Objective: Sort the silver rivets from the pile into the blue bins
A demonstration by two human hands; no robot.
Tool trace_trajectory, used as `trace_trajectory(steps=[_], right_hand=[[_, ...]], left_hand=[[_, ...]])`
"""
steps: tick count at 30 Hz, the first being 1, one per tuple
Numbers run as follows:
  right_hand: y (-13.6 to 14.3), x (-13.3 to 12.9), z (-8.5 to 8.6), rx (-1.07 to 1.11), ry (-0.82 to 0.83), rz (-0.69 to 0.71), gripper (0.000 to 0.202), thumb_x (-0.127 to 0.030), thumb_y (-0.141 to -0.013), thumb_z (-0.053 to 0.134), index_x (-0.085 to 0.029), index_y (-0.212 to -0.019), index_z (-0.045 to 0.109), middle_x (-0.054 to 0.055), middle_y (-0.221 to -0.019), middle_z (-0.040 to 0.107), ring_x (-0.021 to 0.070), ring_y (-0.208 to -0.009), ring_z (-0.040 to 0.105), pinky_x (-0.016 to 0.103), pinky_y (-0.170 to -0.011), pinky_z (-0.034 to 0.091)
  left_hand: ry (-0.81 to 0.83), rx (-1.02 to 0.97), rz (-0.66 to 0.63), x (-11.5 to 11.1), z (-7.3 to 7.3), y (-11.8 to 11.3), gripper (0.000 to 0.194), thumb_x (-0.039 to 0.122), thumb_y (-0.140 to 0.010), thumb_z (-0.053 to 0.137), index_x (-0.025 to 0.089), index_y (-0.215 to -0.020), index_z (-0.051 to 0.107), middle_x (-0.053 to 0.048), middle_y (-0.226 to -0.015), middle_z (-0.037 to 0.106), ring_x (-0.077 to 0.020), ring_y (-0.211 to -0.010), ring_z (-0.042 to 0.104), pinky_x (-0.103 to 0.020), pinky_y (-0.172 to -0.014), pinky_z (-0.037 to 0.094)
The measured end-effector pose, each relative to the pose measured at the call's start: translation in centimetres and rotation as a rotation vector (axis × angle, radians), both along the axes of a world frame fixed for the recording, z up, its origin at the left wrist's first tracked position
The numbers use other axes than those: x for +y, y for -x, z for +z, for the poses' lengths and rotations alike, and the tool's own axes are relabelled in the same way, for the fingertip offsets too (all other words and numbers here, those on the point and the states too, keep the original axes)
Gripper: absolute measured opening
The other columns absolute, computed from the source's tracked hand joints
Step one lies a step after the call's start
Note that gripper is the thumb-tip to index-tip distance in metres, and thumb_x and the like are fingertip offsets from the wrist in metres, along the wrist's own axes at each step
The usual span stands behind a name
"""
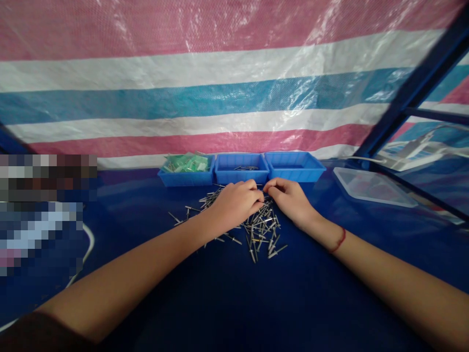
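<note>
A loose pile of silver pop rivets (261, 221) lies on the dark blue tabletop (234, 298), several with long thin stems. Over the back of the pile is my left hand (240, 200), its fingers curled closed; whatever they hold is hidden. Close beside it, at the pile's right edge, my right hand (289, 199) pinches with thumb and forefinger. What is between those fingertips is too small to make out. The fingertips of both hands almost meet. Behind them, the middle blue bin (242, 178) holds a few rivets.
The left blue bin (186, 179) contains green-tinted plastic packets (186, 163). A right blue bin (296, 174) adjoins the middle one. Farther right lie a translucent plastic lid (373, 188) and a white power strip (414, 151). A striped tarp (220, 102) hangs behind; a white cable (88, 239) runs at left.
</note>
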State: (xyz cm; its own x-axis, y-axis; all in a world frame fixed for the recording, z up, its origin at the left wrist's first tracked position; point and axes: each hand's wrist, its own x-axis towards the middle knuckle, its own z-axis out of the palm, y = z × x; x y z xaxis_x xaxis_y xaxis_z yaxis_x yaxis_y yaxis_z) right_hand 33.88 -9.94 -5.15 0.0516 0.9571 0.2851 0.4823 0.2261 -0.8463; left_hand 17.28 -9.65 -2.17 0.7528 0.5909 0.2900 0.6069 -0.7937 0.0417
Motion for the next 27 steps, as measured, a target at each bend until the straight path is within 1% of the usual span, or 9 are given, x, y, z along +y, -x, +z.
trace_trajectory(steps=[3, 9, 13, 16, 18, 21, 22, 24, 27], right_hand=[[0.1, 0.0, -0.1, -0.034, -0.02, 0.005, 0.019, -0.021, -0.069, 0.043, -0.018, -0.068, 0.063, 0.002, -0.07, 0.064, 0.0172, -0.069, 0.057, 0.031, -0.07, 0.042], [0.2, -0.3, -0.1, -0.058, -0.056, 0.019, 0.019, -0.02, -0.071, 0.044, -0.018, -0.068, 0.063, 0.002, -0.072, 0.066, 0.0171, -0.07, 0.059, 0.032, -0.072, 0.044], [0.2, -0.2, -0.2, -0.068, -0.066, 0.022, 0.019, -0.019, -0.071, 0.044, -0.018, -0.069, 0.063, 0.002, -0.071, 0.066, 0.0166, -0.069, 0.059, 0.031, -0.071, 0.044], [0.1, -0.1, -0.2, -0.072, -0.061, 0.024, 0.02, -0.019, -0.071, 0.044, -0.018, -0.069, 0.063, 0.002, -0.072, 0.066, 0.0169, -0.07, 0.059, 0.032, -0.072, 0.044], [0.2, -0.4, 0.0, -0.073, -0.076, 0.021, 0.019, -0.017, -0.071, 0.044, -0.018, -0.069, 0.063, 0.002, -0.072, 0.066, 0.0169, -0.07, 0.059, 0.032, -0.072, 0.044], [0.9, -1.5, 0.7, -0.079, -0.182, 0.019, 0.017, -0.015, -0.073, 0.044, -0.018, -0.075, 0.062, 0.002, -0.077, 0.065, 0.0162, -0.072, 0.058, 0.031, -0.071, 0.044], [1.3, -2.1, 1.0, -0.078, -0.231, 0.032, 0.016, -0.015, -0.074, 0.046, -0.018, -0.078, 0.061, 0.002, -0.079, 0.065, 0.0158, -0.072, 0.058, 0.03, -0.07, 0.044], [2.3, -3.5, 1.7, -0.058, -0.309, 0.108, 0.013, -0.015, -0.076, 0.048, -0.018, -0.082, 0.06, 0.002, -0.081, 0.063, 0.0145, -0.074, 0.057, 0.028, -0.068, 0.044], [3.7, -5.3, 2.3, -0.015, -0.315, 0.245, 0.008, -0.016, -0.079, 0.051, -0.019, -0.083, 0.058, 0.001, -0.078, 0.061, 0.0122, -0.069, 0.056, 0.025, -0.064, 0.045]], left_hand=[[-0.018, -0.024, -0.002, -0.2, 0.0, 0.1, 0.02, 0.025, -0.09, 0.049, 0.018, -0.088, 0.067, -0.004, -0.091, 0.06, -0.0165, -0.081, 0.057, -0.03, -0.072, 0.042], [-0.025, 0.005, 0.026, -0.3, -0.1, 0.5, 0.021, 0.028, -0.09, 0.05, 0.019, -0.09, 0.069, -0.005, -0.093, 0.061, -0.0186, -0.083, 0.056, -0.032, -0.072, 0.041], [-0.039, 0.024, 0.019, -0.4, 0.0, 0.1, 0.022, 0.025, -0.09, 0.049, 0.018, -0.085, 0.069, -0.005, -0.089, 0.061, -0.0185, -0.08, 0.056, -0.032, -0.07, 0.04], [-0.06, 0.013, 0.016, -0.6, -0.1, -0.2, 0.021, 0.024, -0.09, 0.049, 0.017, -0.084, 0.068, -0.006, -0.09, 0.06, -0.0192, -0.081, 0.055, -0.032, -0.069, 0.04], [-0.076, -0.084, 0.002, -0.9, -0.1, -0.2, 0.02, 0.023, -0.091, 0.047, 0.016, -0.086, 0.065, -0.006, -0.093, 0.06, -0.0192, -0.085, 0.055, -0.033, -0.073, 0.042], [-0.033, -0.39, -0.023, -1.8, 0.0, 0.5, 0.017, 0.021, -0.093, 0.043, 0.014, -0.091, 0.058, -0.006, -0.095, 0.06, -0.0171, -0.09, 0.055, -0.031, -0.08, 0.043], [0.013, -0.484, -0.014, -2.2, 0.1, 1.0, 0.015, 0.02, -0.093, 0.043, 0.015, -0.091, 0.056, -0.005, -0.091, 0.06, -0.0158, -0.087, 0.056, -0.029, -0.079, 0.044], [0.117, -0.607, 0.039, -3.2, 0.1, 2.0, 0.013, 0.02, -0.094, 0.042, 0.016, -0.093, 0.054, -0.002, -0.083, 0.062, -0.0125, -0.076, 0.058, -0.026, -0.072, 0.045], [0.216, -0.706, 0.083, -4.6, -0.3, 3.2, 0.006, 0.02, -0.091, 0.047, 0.019, -0.091, 0.053, 0.0, -0.083, 0.062, -0.0115, -0.074, 0.058, -0.024, -0.069, 0.046]])
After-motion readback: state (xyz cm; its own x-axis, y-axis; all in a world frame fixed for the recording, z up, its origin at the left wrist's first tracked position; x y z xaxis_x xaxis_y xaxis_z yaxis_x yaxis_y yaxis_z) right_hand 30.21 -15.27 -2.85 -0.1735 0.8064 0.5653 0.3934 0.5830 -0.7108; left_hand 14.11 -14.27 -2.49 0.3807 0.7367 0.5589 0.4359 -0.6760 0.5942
